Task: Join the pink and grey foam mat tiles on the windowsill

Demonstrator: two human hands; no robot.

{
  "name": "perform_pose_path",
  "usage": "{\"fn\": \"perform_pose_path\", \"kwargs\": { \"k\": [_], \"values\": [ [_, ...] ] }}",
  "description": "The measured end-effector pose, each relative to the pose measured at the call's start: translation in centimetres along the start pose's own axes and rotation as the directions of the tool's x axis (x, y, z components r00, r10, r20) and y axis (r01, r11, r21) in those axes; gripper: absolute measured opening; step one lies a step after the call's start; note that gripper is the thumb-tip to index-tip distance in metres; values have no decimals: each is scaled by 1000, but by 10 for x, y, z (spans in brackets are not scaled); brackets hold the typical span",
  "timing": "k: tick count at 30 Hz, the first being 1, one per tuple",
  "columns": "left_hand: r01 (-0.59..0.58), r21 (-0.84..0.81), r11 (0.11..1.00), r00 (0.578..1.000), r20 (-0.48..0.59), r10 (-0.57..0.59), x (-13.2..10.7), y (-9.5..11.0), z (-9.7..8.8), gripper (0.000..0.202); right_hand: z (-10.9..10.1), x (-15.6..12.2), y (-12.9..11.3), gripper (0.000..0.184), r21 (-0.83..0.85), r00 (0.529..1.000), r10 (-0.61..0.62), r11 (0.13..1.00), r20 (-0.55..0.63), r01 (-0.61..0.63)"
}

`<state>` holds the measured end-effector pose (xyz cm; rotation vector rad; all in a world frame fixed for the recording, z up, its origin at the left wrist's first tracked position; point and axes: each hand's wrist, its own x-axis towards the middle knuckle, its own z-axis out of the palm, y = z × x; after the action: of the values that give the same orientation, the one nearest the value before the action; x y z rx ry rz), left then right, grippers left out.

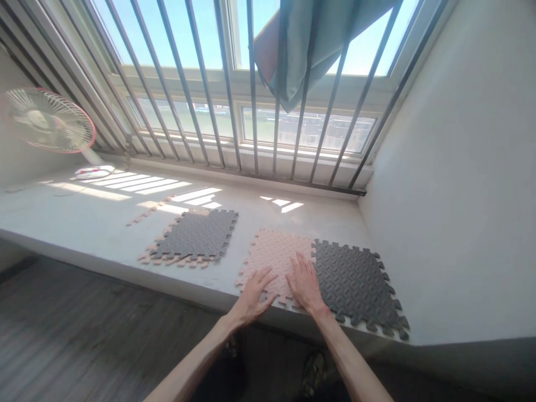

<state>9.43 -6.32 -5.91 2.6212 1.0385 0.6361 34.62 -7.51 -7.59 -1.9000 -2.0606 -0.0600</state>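
Note:
A pink foam mat tile [278, 248] with toothed edges lies on the white window ledge. My left hand [254, 296] rests on its near left part, fingers stretched out. Flat on its right part is my right hand [305, 282], fingers spread near the seam. The pink tile's right edge meets a dark grey foam tile [355, 285]; my hand and wrist hide part of that seam. To the left, another dark grey tile [196, 234] sits on top of a pink tile [146, 255], whose toothed border sticks out.
A thin pink edge strip [148, 212] lies farther left on the ledge [84, 223]. A fan [50, 120] stands at the far left. Metal bars [228, 84] and cloth [293, 56] are before the window. A white wall [452, 195] bounds the right; the ledge drops to a dark floor [104, 324].

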Motion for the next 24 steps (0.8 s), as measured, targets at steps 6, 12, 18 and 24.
{"fn": "perform_pose_path", "kwargs": {
  "k": [6,12,18,24],
  "values": [
    [450,161,878,849,-380,-366,1,-106,-67,47,6,-65,-18,67,-4,990,-141,990,-28,141],
    [527,411,744,846,-170,-506,6,-153,-92,36,6,-61,-18,67,-16,990,-129,992,-56,128],
    [502,395,769,860,-140,-490,12,-169,-115,32,5,-61,-17,67,-2,991,-125,992,-37,125],
    [453,424,784,888,-141,-437,-1,-172,-115,37,6,-61,-16,67,12,992,-119,993,-46,119]
  ]
}}
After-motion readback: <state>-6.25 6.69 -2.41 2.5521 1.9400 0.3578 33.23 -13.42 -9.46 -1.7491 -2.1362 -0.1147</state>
